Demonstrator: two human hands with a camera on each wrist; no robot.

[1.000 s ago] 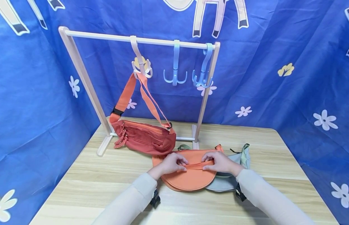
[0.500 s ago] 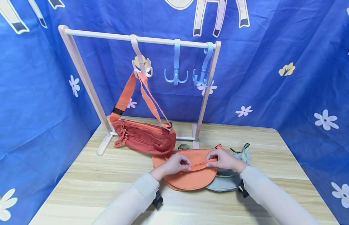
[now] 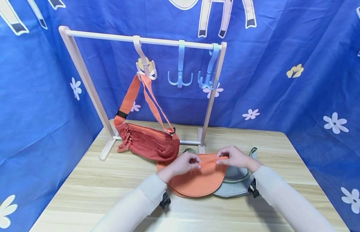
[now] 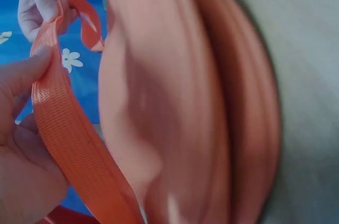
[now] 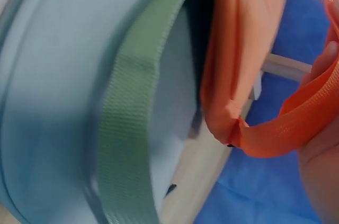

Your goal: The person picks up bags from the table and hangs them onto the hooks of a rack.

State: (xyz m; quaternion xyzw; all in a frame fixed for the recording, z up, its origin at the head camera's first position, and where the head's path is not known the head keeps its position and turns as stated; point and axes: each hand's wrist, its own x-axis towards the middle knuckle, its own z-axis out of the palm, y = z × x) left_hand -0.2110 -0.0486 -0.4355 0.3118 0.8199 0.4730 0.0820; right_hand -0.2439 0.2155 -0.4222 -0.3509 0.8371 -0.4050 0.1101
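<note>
A half-moon orange bag (image 3: 198, 185) lies on the table in the head view. My left hand (image 3: 184, 164) pinches its orange strap (image 4: 69, 134) between thumb and fingers. Farther along the same strap, my right hand (image 3: 236, 158) also has a pinch hold, and the strap is raised off the bag's face. In the right wrist view the strap loops from my fingers to the bag's corner. Partly under the orange bag, on its right, is a blue-grey bag (image 3: 232, 190) with a green strap (image 5: 130, 107).
Behind the bags stands a wooden rack (image 3: 84, 74). A red waist bag (image 3: 148, 141) hangs by its strap from a white hook (image 3: 145, 64), its lower edge near the orange bag. Two blue hooks hang from the bar: a middle hook (image 3: 180, 71) and a right hook (image 3: 210, 69).
Both hands have moved up and away from me with the strap between them. My right hand has also shifted rightward. The hanging red bag stays about where it was.
</note>
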